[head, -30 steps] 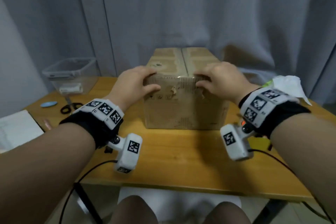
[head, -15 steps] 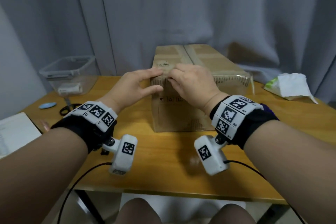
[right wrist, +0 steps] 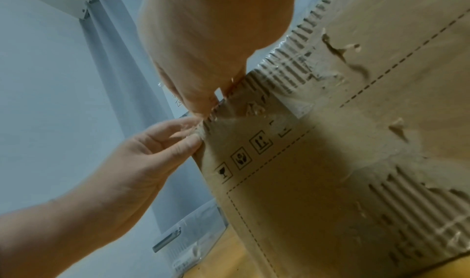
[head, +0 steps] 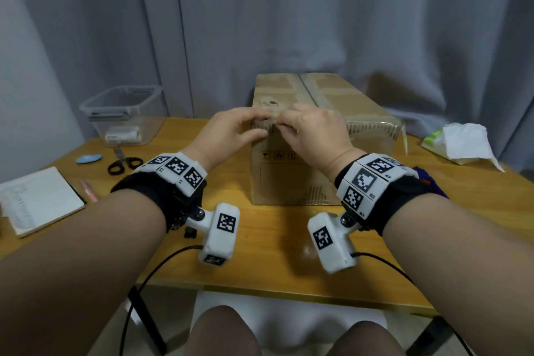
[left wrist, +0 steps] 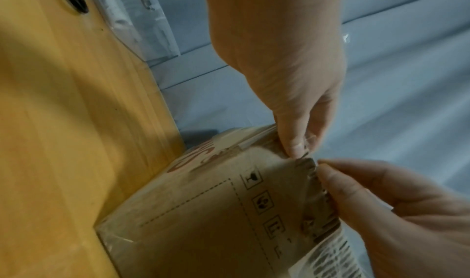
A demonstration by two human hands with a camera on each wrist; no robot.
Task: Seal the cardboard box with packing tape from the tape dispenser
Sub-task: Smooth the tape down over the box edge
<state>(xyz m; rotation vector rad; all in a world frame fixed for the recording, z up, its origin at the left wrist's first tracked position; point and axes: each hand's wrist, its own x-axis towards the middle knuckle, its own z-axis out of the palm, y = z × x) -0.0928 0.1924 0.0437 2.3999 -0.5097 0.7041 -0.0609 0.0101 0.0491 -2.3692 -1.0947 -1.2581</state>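
Note:
The brown cardboard box [head: 323, 176] stands on the wooden table [head: 274, 243], flaps closed, one long side angled back to the right. Clear packing tape [head: 372, 128] runs along its near top edge. Both hands meet at the box's near left top corner. My left hand [head: 238, 130] pinches the taped edge, thumb on the front face; its fingertips [left wrist: 296, 143] show this close up. My right hand [head: 307, 127] curls its fingers over the same edge right beside it, fingertips [right wrist: 201, 103] on the tape. No tape dispenser is plainly in view.
At the back left stands a clear plastic container [head: 124, 113], with scissors [head: 124, 164], a blue oval [head: 89, 158] and an open notebook [head: 37, 199] nearby. A tissue pack [head: 462, 144] lies right. A purple object [head: 427, 179] hides behind my right wrist. Grey curtain behind.
The box has been turned so its long side points back right. My right hand slid left along the top edge to meet the left hand, and both hands' fingers curled tighter.

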